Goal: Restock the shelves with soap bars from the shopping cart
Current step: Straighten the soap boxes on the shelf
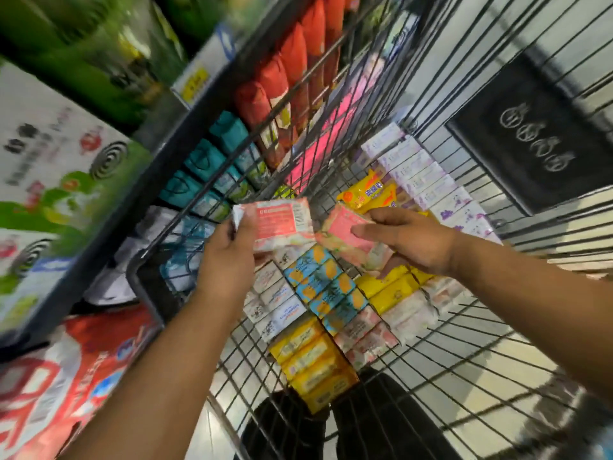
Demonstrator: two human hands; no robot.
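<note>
The left hand pinched a pink soap bar near one short end, thumb on the label face and fingers behind it. The right hand curled round a second pink bar, forefinger across its face and thumb beneath. Both bars hung above the rows of yellow bars and blue-and-orange bars in the shopping cart, their near ends almost touching.

The wrappers looked glossy, so the end pinch seemed the weak point: a quick swing could let that bar twist loose and fall, upsetting the rows. The cart's wire side stood between the hands and the shelf with its teal packs, so a low carry could snag a wrapper
</note>
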